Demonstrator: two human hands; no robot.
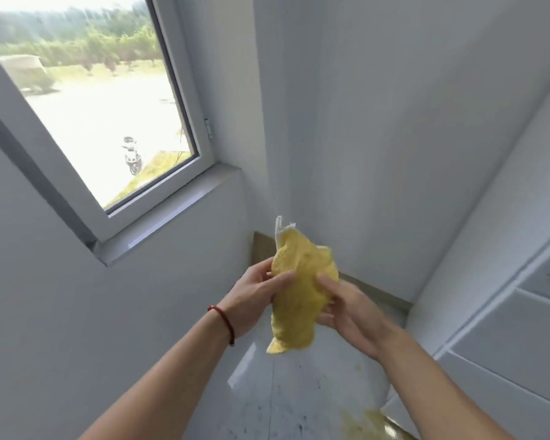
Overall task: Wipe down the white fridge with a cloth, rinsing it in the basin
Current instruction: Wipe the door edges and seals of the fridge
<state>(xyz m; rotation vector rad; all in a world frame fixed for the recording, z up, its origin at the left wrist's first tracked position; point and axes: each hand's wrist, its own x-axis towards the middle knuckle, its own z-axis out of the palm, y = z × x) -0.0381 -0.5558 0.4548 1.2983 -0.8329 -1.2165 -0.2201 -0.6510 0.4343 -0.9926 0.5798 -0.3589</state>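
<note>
Both hands, left (257, 292) and right (346, 308), grip the bunched yellow cloth (294, 290) in open air beside the fridge (496, 281) edge.

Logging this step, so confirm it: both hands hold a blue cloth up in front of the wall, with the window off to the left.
Wrong on colour: the head view shows a yellow cloth, not blue. The left hand and right hand both hold it before the wall, the window off to the left.
</note>
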